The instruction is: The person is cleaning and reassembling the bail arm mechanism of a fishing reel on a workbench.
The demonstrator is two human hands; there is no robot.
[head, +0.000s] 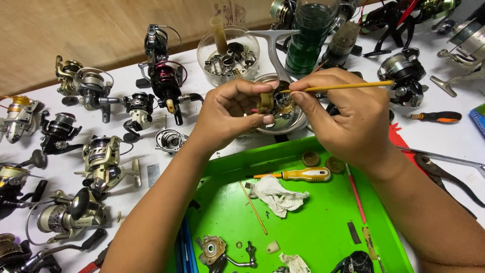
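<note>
My left hand point(230, 112) grips a small brass gear part point(265, 102) between thumb and fingers, above a round metal dish point(295, 124). Pinched in my right hand point(343, 114) is a thin yellow brush handle point(348, 86), its tip reaching into the brass part. Both hands hover just behind a green tray point(313, 222) that holds a yellow-handled screwdriver point(303, 175), a crumpled white rag point(275, 194), two round brown discs point(323, 162) and a reel side piece with a crank point(217, 251).
Several fishing reels point(98, 162) cover the white table to the left and behind. A clear bowl of small parts point(228, 55) and a green spool point(308, 35) stand at the back. An orange screwdriver point(437, 117) and pliers point(444, 174) lie on the right.
</note>
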